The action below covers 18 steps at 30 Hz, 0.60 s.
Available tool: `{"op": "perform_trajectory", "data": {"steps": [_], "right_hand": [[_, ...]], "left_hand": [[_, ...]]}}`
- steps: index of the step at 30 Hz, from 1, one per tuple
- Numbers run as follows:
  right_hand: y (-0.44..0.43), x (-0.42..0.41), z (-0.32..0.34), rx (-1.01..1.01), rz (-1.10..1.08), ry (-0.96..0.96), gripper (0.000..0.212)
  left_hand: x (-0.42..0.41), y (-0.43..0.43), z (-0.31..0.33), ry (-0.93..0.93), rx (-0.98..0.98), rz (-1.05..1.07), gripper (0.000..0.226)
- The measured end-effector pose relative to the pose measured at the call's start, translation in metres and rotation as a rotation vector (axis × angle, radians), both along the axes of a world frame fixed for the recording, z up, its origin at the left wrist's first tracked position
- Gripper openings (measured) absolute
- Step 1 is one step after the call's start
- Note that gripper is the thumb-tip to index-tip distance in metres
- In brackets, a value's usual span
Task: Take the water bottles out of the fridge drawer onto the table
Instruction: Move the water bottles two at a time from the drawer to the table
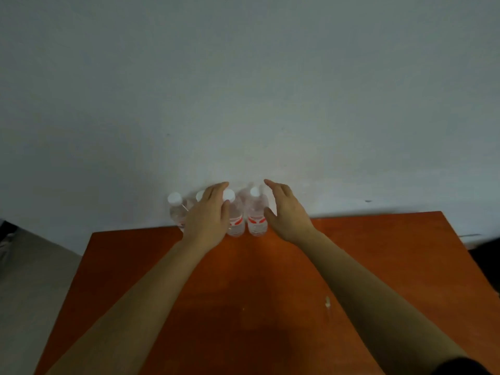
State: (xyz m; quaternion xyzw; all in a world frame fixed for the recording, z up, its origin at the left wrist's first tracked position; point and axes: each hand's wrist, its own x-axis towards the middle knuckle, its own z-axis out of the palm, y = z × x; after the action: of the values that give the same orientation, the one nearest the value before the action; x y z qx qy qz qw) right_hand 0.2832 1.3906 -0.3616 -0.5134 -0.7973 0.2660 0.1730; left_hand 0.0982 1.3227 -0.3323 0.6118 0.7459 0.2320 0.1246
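Several clear water bottles with white caps and red labels stand upright in a row at the far edge of the orange table (378,266), against the wall. The rightmost bottle (256,215) and the one beside it (234,217) stand between my hands. A third bottle is mostly hidden behind my left hand (208,215), and a fourth bottle (176,209) stands at the far left. My left hand is open, its thumb close to the second bottle. My right hand (286,212) is open just right of the rightmost bottle, fingers spread. The fridge drawer is out of view.
A plain pale wall (243,90) rises right behind the table's far edge. Grey floor (32,280) shows to the left of the table, with a dark object at the left edge. A small white speck (328,301) lies on the tabletop.
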Motion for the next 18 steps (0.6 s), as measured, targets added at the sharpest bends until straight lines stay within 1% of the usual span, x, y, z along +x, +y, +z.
{"op": "perform_trajectory", "data": {"steps": [3, 5, 7, 9, 12, 14, 18], "right_hand": [[-0.026, 0.018, 0.028, 0.124, -0.099, -0.055, 0.054], [-0.049, 0.036, 0.04, 0.184, -0.195, -0.104, 0.051], [-0.079, 0.06, 0.046, 0.237, -0.292, -0.165, 0.052], [-0.109, 0.088, 0.049, 0.273, -0.359, -0.243, 0.053], [-0.153, 0.143, 0.064, 0.306, -0.487, -0.367, 0.057], [-0.183, 0.184, 0.082, 0.332, -0.606, -0.406, 0.06], [-0.255, 0.269, 0.124, 0.395, -0.865, -0.425, 0.061]], "left_hand": [[-0.002, -0.02, 0.016, 0.21, -0.012, -0.063, 0.051], [0.002, -0.03, 0.022, 0.313, 0.0, -0.086, 0.055], [0.015, -0.037, 0.025, 0.378, 0.032, -0.126, 0.059], [0.038, -0.041, 0.027, 0.407, 0.049, -0.187, 0.063], [0.094, -0.044, 0.04, 0.416, 0.08, -0.294, 0.067], [0.141, -0.049, 0.057, 0.417, 0.136, -0.368, 0.069], [0.244, -0.076, 0.103, 0.407, 0.269, -0.551, 0.075]]}}
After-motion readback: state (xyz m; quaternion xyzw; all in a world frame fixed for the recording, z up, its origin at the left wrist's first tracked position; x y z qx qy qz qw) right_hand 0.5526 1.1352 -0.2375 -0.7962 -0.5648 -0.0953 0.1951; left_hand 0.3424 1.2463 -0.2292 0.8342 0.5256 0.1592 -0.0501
